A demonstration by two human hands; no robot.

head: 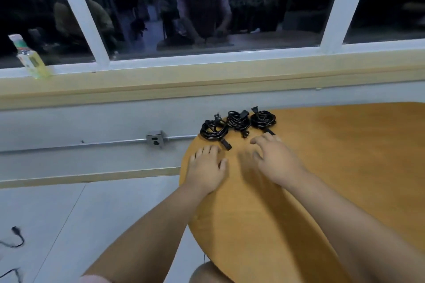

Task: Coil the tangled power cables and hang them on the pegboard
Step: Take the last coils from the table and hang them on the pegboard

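Three black power cables lie coiled in a row at the far rounded end of the wooden table (322, 156): a left coil (213, 130), a middle coil (238, 122) and a right coil (262, 119), each with plug ends sticking out. My left hand (207, 169) rests flat on the table just in front of the left coil, fingers spread. My right hand (274, 159) hovers or rests with relaxed fingers just in front of the right coil, its fingertips near a plug end. Neither hand holds anything. No pegboard is in view.
A window with white frames and a wooden sill (161, 85) runs behind the table. A plastic bottle (30, 57) stands on the sill at far left. A metal outlet box (156, 138) sits on the wall. Loose black cable (16, 236) lies on the floor at lower left.
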